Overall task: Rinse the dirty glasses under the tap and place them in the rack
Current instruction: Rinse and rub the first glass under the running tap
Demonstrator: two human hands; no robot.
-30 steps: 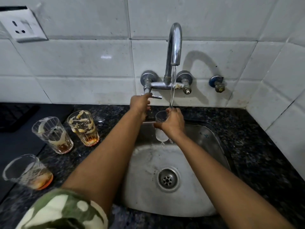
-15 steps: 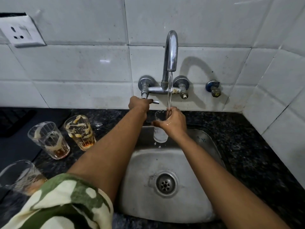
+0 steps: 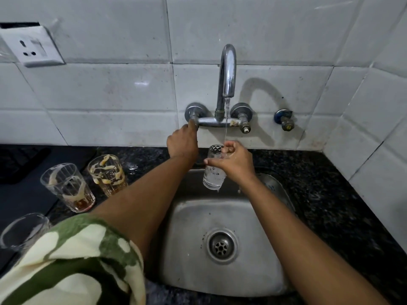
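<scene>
– Far out past her left hand there's a glass point(image 3: 22, 230) half hidden by the camouflage sleeve point(image 3: 72, 263), then two streaked glasses point(image 3: 68, 188) point(image 3: 108, 173) with brown dregs on the counter point(image 3: 330, 194), all waiting their turn

– And the left hand point(image 3: 182, 144) itself?

– Fingers curled over the left valve of the tap point(image 3: 228, 71), gripping it I'd say, though the handle is hidden beneath it. Just to the right, the right hand point(image 3: 233, 161) is wrapped round the glass point(image 3: 214, 170) being rinsed, held over the sink point(image 3: 220, 271), a thin stream landing about at its rim by her fingertips

– Any advice?

– I'd shift the mouth squarely under the water so it fills, swirl, tip it out. With that trickle, a touch more flow would likely help, opened gently to avoid splashing. Wet glass is slippery, so keep the grip firm

– And the rack?

– Can't see one from here; it must be off to some side
</scene>
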